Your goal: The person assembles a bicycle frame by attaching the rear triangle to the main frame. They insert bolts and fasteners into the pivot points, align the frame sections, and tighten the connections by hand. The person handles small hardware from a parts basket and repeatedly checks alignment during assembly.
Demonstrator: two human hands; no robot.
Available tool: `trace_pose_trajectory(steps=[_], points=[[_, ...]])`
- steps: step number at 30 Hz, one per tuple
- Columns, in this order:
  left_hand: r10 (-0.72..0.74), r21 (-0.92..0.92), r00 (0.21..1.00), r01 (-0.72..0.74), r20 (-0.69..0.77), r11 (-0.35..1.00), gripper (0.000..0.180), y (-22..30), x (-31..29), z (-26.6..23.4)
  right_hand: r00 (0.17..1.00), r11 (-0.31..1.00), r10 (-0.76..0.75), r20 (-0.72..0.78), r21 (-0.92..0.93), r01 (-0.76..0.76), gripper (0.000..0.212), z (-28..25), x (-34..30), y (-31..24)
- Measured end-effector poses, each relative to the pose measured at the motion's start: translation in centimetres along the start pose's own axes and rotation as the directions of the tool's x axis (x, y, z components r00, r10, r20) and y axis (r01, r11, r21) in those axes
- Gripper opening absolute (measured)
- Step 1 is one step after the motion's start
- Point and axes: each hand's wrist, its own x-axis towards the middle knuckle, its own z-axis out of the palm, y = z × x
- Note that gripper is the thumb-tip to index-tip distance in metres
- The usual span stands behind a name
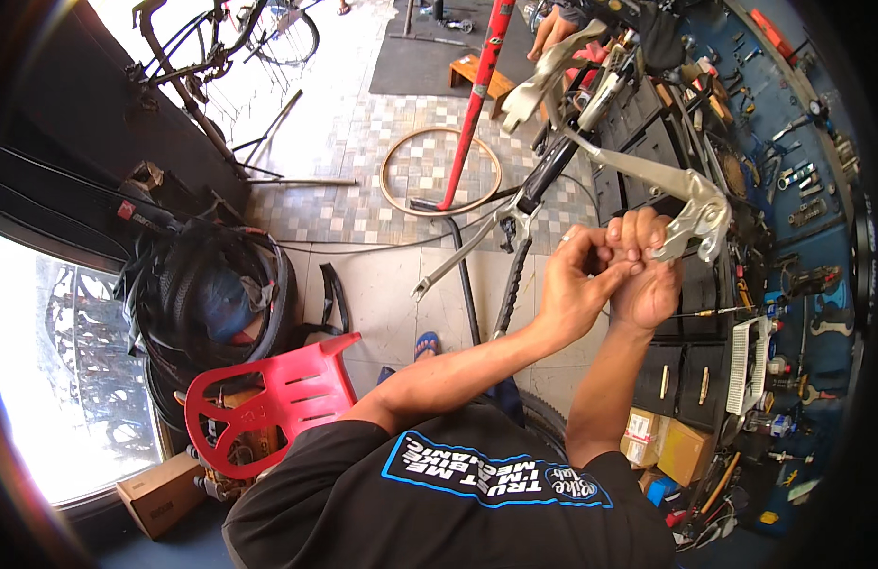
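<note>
Left hand: the left hand [574, 284] is raised, its fingers bent and pinching at something tiny between both hands; what it is cannot be told.
Right hand: the right hand [645, 270] touches the left one, its fingertips pressed at the end of the silver bike frame [648, 175].
Frame: it hangs in the air, up and right of the hands, in front of the blue tool wall [790, 142].
Nearby: 1 red plastic chair [268, 403] stands low on the left, on the tiled floor [382, 284]. A stack of black tyres [211, 294] lies beside it.
</note>
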Motion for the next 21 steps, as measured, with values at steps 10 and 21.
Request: trace_pose_trajectory(steps=[10,21], points=[[0.254,0.233,0.967,-0.253,0.025,0.939,0.018,1.1,1.6,0.6,1.000,0.999,-0.003,-0.016,-0.044,0.002,0.028,-0.2,1.0,-0.5],[0.139,-0.207,0.975,-0.102,0.174,0.973,0.012,0.8,1.9,-4.2,0.999,0.970,-0.002,-0.048,0.242,0.014,0.029,1.5,0.3,0.7]])
